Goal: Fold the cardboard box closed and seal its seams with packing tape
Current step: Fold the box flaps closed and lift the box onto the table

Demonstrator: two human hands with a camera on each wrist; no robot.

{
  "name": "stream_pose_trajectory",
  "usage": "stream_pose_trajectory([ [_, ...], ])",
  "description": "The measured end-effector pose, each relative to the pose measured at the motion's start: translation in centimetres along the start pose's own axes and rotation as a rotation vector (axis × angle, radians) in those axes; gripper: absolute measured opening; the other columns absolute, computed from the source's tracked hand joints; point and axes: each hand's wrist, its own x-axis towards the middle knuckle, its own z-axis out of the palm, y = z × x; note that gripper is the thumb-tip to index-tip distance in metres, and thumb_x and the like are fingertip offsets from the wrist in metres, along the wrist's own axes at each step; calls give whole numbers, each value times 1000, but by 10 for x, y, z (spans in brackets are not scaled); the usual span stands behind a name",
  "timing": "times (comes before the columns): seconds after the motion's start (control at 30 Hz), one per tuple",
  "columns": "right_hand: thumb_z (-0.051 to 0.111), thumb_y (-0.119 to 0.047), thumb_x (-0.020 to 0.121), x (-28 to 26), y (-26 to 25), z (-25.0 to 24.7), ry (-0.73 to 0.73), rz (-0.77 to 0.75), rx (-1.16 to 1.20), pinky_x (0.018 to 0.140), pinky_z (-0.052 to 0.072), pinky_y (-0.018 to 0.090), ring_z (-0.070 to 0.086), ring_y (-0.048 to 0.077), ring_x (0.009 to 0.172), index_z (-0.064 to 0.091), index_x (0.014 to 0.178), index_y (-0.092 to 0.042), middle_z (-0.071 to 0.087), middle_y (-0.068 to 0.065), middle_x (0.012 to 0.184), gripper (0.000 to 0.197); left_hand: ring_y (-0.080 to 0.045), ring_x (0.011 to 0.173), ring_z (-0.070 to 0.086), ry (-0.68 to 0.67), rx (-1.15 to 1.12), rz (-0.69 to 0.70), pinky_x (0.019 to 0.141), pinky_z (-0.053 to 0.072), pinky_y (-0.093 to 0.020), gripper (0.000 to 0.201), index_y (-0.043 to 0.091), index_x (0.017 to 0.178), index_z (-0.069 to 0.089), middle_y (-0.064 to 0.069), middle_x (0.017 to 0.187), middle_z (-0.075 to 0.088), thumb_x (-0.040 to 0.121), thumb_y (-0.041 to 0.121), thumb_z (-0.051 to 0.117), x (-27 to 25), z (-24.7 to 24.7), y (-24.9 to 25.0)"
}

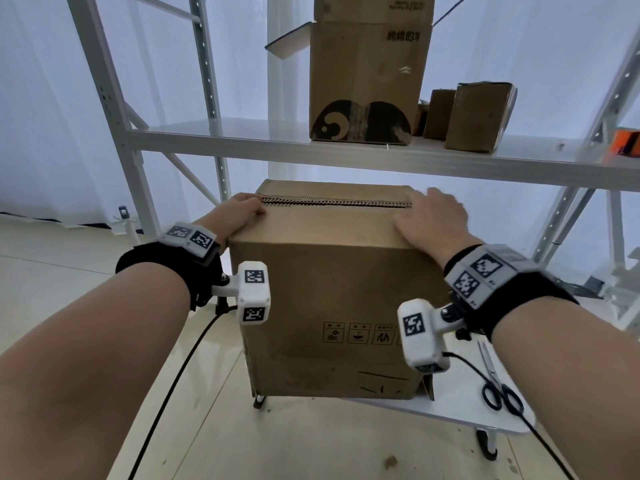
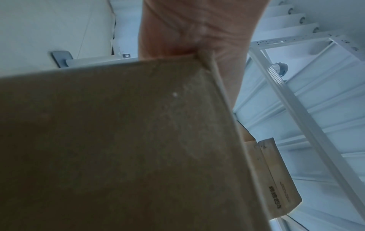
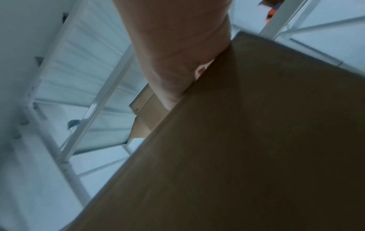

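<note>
A brown cardboard box [image 1: 332, 299] stands on a small white table [image 1: 460, 407] in the head view, its top flaps folded down and meeting along a centre seam [image 1: 332, 202]. My left hand [image 1: 244, 209] rests flat on the near flap at the box's left edge. At the right edge my right hand [image 1: 429, 216] presses flat on the same flap, fingers spread across the seam. Both wrist views show only a wrist base and a side of the box [image 2: 118, 148] [image 3: 256, 140]; the fingers are hidden there. No tape is visible.
Black-handled scissors [image 1: 498, 386] lie on the table to the right of the box. A white metal rack shelf [image 1: 242, 140] just behind carries a tall open carton [image 1: 367, 81] and smaller boxes [image 1: 474, 116]. Cables trail from both wrists over the pale floor.
</note>
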Motion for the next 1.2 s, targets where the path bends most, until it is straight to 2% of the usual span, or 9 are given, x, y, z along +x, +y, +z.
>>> stream_pose_trajectory([
  [0.2,24,-71,89,9,-55,21,-330,-172,-97,114,-9,59,-8,29,147,8,152,-36,-4,1,161,73,-26,109,55,10,150,43,87,47,-32,37,18,131,51,-12,129,52,94,19,46,1,-2,1],
  [0.37,16,-83,80,27,-49,27,-416,-110,-127,115,-1,60,4,30,147,10,152,-37,7,-1,161,85,-24,105,57,-18,143,-85,82,47,-34,37,20,122,52,-8,122,57,96,44,43,-15,-6,3],
  [0.43,18,-82,81,32,-48,31,-409,-112,-104,116,7,58,8,30,147,14,151,-35,10,1,161,85,-23,109,56,-134,196,-90,87,50,-38,50,30,136,43,-3,125,53,91,52,49,-22,-12,2],
  [0.53,21,-72,89,34,-47,33,-369,-142,-79,115,17,54,19,29,145,22,151,-28,20,6,158,76,-23,114,51,-243,259,-58,95,48,-43,75,40,146,22,1,134,41,84,51,62,-32,-18,1],
  [0.63,26,-62,94,29,-48,29,-325,-157,-56,114,22,51,28,30,141,30,148,-22,29,10,155,67,-22,114,51,-253,364,1,93,49,-41,85,38,146,24,0,142,34,76,54,68,-40,-14,-3],
  [0.83,22,-62,95,8,-44,16,-337,-161,-125,114,10,57,21,33,142,28,148,-31,26,4,156,62,-25,129,43,24,606,209,105,38,-40,77,27,141,40,-2,146,41,78,69,54,-40,-2,-11],
  [0.97,27,-60,94,-12,-31,11,-216,-227,-77,106,27,50,44,28,127,49,133,-27,50,4,139,55,-24,127,46,142,433,248,105,36,-37,75,22,139,42,-4,140,48,82,70,48,-47,1,-25],
  [1.1,33,-50,96,-47,-20,24,161,-283,69,99,37,43,57,20,93,65,102,-18,67,3,100,45,-25,118,50,164,164,221,103,41,-42,71,19,140,39,-9,133,50,86,66,44,-62,0,-46],
  [1.2,32,-50,96,-70,-12,33,194,-127,102,108,22,50,46,26,121,57,122,-18,57,6,126,48,-21,114,49,131,11,128,102,42,-46,69,19,141,38,-6,135,49,89,64,42,-77,3,-68],
])
